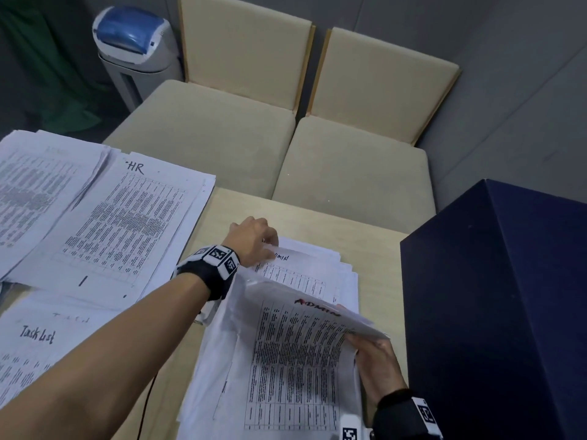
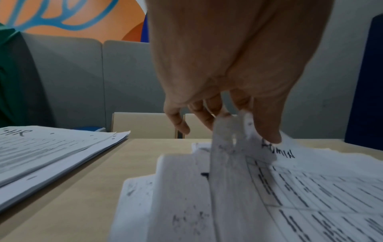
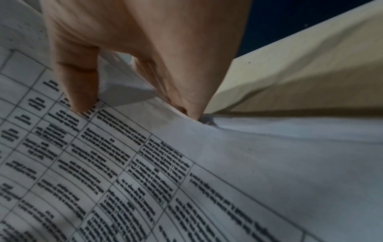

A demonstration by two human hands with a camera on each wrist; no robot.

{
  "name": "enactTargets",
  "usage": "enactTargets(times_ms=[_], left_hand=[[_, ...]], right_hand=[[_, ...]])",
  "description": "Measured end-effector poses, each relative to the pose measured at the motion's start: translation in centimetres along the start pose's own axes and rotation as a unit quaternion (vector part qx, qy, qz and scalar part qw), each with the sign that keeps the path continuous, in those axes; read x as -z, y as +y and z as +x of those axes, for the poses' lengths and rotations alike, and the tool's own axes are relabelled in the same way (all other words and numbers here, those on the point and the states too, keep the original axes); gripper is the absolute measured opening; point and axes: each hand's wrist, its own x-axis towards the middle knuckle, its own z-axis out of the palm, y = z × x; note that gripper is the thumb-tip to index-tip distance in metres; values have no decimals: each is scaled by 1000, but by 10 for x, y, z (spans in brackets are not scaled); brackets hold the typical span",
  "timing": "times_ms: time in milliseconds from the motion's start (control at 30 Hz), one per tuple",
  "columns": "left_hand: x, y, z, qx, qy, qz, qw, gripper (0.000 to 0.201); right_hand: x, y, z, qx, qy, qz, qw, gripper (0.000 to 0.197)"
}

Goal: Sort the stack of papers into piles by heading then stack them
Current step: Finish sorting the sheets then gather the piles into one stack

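At the light wooden desk, I have the unsorted stack of papers in front of me, near the dark blue box on the right; my right hand pinches the right edge of the top sheet headed ADMIN, thumb on the printed face and fingers curled beneath it, so the page arches up off the stack; my left hand reaches to the far corner, where its fingertips pinch the upturned corners of the next sheets, the one below also marked ADMIN; sorted piles lie well apart to the left, an HR pile overlapping another pile at the far left whose faint heading I cannot read, and a Task List pile nearest me; two beige chairs and a bin with a blue lid stand beyond the desk; to do this step well, I judge, I should keep the left grip light and fan the corners only enough to read each heading, separate one sheet at a time so none clings to its neighbour, hold the lifted page by its margin without creasing it, and carry matching ADMIN sheets together to a single pile, squared at the edges, without disturbing the HR pile.
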Motion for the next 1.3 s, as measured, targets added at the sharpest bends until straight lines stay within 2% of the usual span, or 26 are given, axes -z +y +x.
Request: enactTargets(times_ms=[67,100,167,233,300,333,400,433,500,533,567,633,667,700,767,833,933,1067,1133,1233,1300], left_hand=[[0,0,-3,-27,25,-15,999,18],[0,-2,-6,-36,35,-41,998,17],[5,-3,-19,-51,38,-169,984,14],[19,5,-41,-62,15,-328,943,11],[35,12,-69,-69,-18,-423,903,11],[39,13,-81,-74,-44,-464,882,16],[41,10,-99,-81,-96,-531,838,43],[39,6,-103,-62,-110,-575,809,59],[28,-5,-100,33,-82,-674,734,72],[21,-12,-93,83,-35,-695,714,69],[14,-16,-87,121,17,-671,731,62],[1,-19,-78,143,93,-565,808,36],[-5,-19,-73,138,114,-508,842,24],[-11,-21,-68,129,123,-451,875,19],[-19,-25,-55,102,99,-322,936,26],[-23,-28,-45,93,58,-196,974,35],[-28,-30,-38,105,40,-143,983,40],[-35,-35,-39,111,92,-131,981,44],[-37,-39,-40,122,106,-150,975,40],[-40,-42,-41,115,97,-166,975,30],[-39,-42,-44,99,101,-155,978,24]], right_hand=[[4,2,2,-6,-3,16,1000,50],[5,3,3,-4,-6,14,1000,50],[6,6,5,10,4,-3,1000,60],[6,6,6,26,14,-7,1000,61],[7,4,5,28,16,-14,999,50],[7,2,4,29,10,-25,999,45],[3,-2,1,46,4,-64,997,28],[-1,-6,-2,59,6,-85,995,20],[1,-4,-2,48,26,-102,993,36],[3,0,-4,28,30,-91,995,49],[7,6,-4,9,43,-78,996,63],[14,17,-9,-19,72,-52,996,80],[17,19,-11,-25,76,-45,996,75],[16,18,-14,-13,64,-39,997,59],[7,8,-18,16,22,-28,999,26],[7,5,-13,36,6,-34,999,9],[26,13,-2,90,-5,-66,994,25],[26,6,-4,82,-48,-114,989,21],[22,9,-3,83,-22,-89,992,6],[18,13,-3,81,0,-64,995,23],[14,9,-9,48,11,-19,999,9]])
